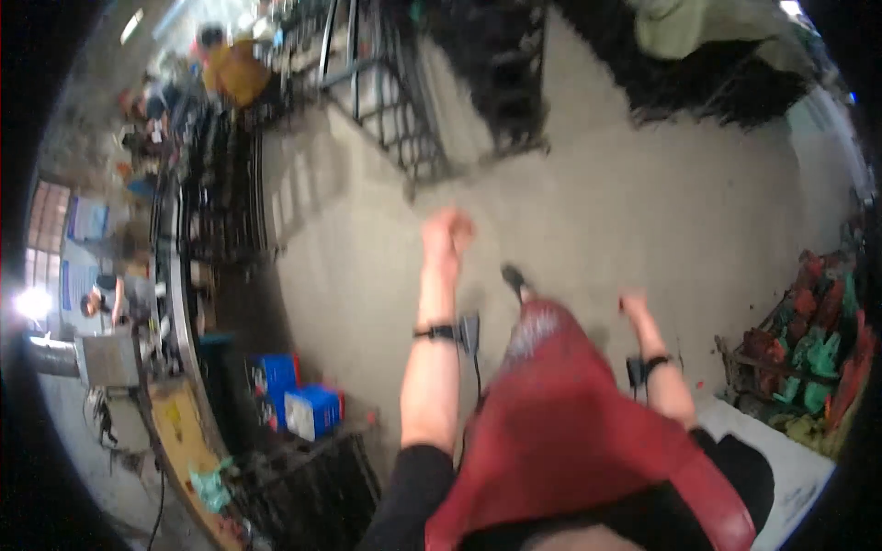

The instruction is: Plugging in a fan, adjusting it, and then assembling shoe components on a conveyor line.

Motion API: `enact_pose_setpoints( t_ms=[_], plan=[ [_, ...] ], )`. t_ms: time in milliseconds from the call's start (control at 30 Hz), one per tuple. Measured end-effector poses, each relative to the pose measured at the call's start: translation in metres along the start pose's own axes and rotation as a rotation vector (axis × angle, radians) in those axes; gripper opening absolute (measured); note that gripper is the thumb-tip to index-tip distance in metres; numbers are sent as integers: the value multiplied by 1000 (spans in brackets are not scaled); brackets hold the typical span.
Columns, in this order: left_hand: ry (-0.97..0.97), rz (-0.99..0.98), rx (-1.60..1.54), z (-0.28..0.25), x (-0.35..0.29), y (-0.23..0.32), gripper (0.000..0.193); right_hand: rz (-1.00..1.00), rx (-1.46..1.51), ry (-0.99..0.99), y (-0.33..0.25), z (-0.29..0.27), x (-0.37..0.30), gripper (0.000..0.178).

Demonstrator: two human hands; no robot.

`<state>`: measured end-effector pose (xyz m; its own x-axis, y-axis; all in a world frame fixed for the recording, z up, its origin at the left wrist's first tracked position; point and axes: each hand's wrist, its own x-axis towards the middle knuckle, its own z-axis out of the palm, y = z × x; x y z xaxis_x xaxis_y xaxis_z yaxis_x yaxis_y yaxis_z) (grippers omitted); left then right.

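My left hand (446,233) reaches forward over the bare concrete floor (367,275). Its fingers are curled in, and nothing shows in them. Lower and to the right, my right hand (632,301) hangs beside my body, small and blurred, with its fingers hard to make out. Neither hand touches anything I can see. Each forearm has a black strap (439,331) with a small dark device on it. Between my arms spreads a red apron (560,404), and one dark shoe (514,275) shows beyond its edge.
Black metal frames and racks (386,119) stand ahead. A long workbench (184,321) runs along the left, with people beyond it. Blue boxes (314,410) sit at the lower left. A rack of red and green pieces (808,349) stands at the right.
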<state>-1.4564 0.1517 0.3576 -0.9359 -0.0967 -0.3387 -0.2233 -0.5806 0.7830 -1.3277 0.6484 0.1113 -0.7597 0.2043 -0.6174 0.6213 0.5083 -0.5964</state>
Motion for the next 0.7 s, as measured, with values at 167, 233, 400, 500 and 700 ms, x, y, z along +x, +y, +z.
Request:
enact_pose_setpoints(
  t_ms=[167, 233, 400, 500, 700],
  plan=[
    [342, 140, -180, -103, 84, 159, 13, -488, -14, -174, -383, 146, 8, 19],
    [435, 219, -227, -147, 115, 211, 17, -691, -90, -416, -500, 212, -14, 22],
    [723, 282, -135, -270, 183, 307, 23, -1477, -27, -744, -730, 326, -122, 35],
    [783, 347, -100, -346, 250, 368, 26, -1676, -221, -744, -827, 410, -142, 52],
    [823, 397, 75, -439, 399, 487, 25, -1565, -280, -684, -979, 565, -98, 44]
  ],
)
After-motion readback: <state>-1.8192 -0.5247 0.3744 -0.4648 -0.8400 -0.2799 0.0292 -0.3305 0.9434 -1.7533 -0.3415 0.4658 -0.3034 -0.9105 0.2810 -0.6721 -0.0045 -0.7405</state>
